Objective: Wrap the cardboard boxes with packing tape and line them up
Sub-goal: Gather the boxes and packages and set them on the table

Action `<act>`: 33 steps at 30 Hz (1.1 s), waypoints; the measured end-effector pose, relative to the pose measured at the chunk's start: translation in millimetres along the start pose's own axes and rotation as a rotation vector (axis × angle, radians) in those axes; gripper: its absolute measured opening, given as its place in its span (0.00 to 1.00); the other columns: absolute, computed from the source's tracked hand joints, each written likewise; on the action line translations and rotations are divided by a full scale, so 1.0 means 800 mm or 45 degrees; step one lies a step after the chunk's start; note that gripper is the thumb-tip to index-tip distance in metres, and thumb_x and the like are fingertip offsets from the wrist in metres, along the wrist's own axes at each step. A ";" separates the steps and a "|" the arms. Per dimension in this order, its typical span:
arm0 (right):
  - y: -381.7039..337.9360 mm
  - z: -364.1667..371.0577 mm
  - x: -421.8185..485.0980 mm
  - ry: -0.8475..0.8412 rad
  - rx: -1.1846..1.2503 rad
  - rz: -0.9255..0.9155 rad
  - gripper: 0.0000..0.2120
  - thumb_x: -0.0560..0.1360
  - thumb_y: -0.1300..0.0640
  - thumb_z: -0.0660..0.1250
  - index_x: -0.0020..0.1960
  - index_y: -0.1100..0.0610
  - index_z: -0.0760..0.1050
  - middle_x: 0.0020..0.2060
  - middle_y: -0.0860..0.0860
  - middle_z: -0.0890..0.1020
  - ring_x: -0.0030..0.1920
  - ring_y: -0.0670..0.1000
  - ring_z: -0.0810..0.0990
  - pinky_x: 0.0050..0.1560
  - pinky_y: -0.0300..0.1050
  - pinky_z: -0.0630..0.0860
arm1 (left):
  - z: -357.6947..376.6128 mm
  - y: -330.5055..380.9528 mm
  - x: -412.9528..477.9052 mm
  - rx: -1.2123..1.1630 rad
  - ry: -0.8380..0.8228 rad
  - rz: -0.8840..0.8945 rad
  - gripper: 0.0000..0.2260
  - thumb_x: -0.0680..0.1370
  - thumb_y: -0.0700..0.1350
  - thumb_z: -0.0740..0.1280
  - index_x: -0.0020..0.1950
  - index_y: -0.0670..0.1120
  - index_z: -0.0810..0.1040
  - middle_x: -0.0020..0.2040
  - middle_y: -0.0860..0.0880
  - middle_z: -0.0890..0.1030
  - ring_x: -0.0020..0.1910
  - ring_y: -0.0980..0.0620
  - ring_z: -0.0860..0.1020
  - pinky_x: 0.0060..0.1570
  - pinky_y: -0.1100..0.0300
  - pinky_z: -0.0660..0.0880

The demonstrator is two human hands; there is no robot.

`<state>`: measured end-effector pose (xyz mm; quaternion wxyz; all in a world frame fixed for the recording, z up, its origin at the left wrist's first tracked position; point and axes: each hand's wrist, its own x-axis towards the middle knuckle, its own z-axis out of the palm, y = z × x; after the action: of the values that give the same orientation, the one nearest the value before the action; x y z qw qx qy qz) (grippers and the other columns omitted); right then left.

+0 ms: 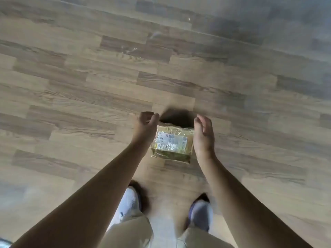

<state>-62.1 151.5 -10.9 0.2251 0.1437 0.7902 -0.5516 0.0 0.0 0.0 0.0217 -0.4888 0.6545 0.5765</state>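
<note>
Left hand (146, 126): fingers curled, thumb close to forefinger; whether it pinches anything cannot be told. Just beside its wrist, the taped cardboard box (172, 142) lies on the wood floor (89, 90), label up, long axis running hand to hand. Right hand (203, 133): fingers loosely curved, gripping nothing, at the box's right edge; contact unclear. Both hands flank it, about equally near.

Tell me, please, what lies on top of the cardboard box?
A white printed label sits on the cardboard box, under shiny clear tape. Its print is too blurred to read.
</note>
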 end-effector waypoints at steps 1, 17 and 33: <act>0.020 0.008 0.011 0.011 -0.046 -0.010 0.15 0.79 0.54 0.63 0.65 0.54 0.72 0.59 0.48 0.75 0.58 0.46 0.75 0.55 0.31 0.70 | 0.007 -0.019 0.015 0.033 0.004 -0.018 0.11 0.78 0.49 0.64 0.58 0.45 0.75 0.52 0.49 0.79 0.49 0.53 0.76 0.40 0.61 0.69; 0.009 0.032 0.021 -0.035 -0.363 -0.025 0.34 0.76 0.51 0.68 0.76 0.45 0.53 0.37 0.41 0.78 0.32 0.40 0.78 0.33 0.35 0.73 | -0.016 -0.034 0.027 0.050 -0.035 -0.167 0.15 0.78 0.55 0.65 0.54 0.44 0.76 0.39 0.50 0.77 0.34 0.54 0.73 0.29 0.63 0.66; -0.629 0.020 -0.284 -0.112 -0.551 -0.506 0.20 0.79 0.44 0.61 0.61 0.58 0.69 0.49 0.53 0.80 0.46 0.56 0.79 0.38 0.43 0.72 | -0.390 0.467 -0.263 -0.024 0.262 0.319 0.11 0.76 0.53 0.68 0.42 0.46 0.79 0.30 0.53 0.77 0.30 0.56 0.74 0.29 0.62 0.68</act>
<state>-103.0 -35.0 507.4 0.1721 -0.0893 0.8915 -0.4094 28.0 -166.0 502.9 -0.1221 -0.4600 0.7036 0.5277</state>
